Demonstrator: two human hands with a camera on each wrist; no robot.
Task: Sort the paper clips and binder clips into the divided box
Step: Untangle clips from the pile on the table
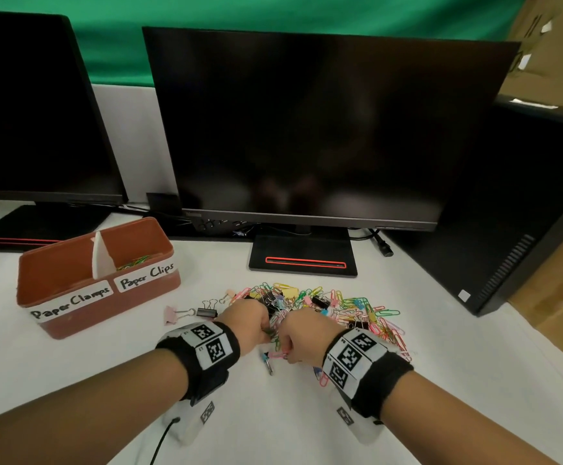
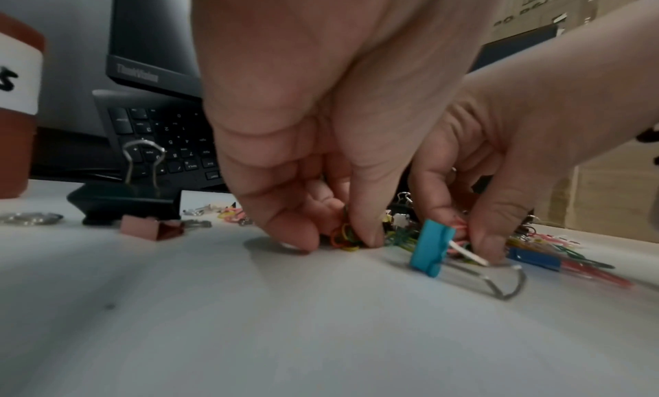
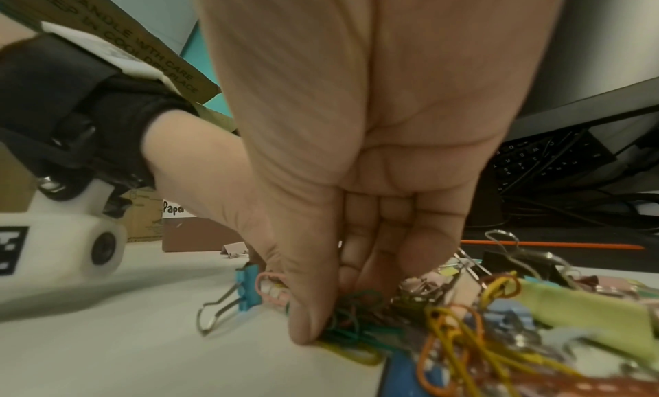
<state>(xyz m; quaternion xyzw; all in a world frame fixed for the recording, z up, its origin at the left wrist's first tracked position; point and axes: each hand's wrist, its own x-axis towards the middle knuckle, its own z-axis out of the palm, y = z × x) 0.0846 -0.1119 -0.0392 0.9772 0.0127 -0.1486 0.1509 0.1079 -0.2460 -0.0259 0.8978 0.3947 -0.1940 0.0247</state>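
Two hands: left hand (image 1: 251,322) pinched coloured wire paper clips (image 2: 344,235); right hand (image 1: 301,335) pinched clips from the pile (image 1: 323,310) at frame centre.
Materials: glossy bent wire; folded metal binder clips, one blue (image 2: 431,251).
Divided box (image 1: 72,290): reddish-brown, rectangular, white divider, left of frame.
Surroundings: dark monitor (image 1: 320,129) behind; white table (image 1: 273,414).

2 monitors (image 1: 323,129), 1 divided box (image 1: 105,303) with 2 compartments, 2 labels (image 1: 145,276), 2 hands (image 1: 249,322), 2 wristbands (image 1: 206,347). Paper clips (image 1: 357,307): too many, tangled. Binder clips (image 1: 208,312) can't be counted exactly.
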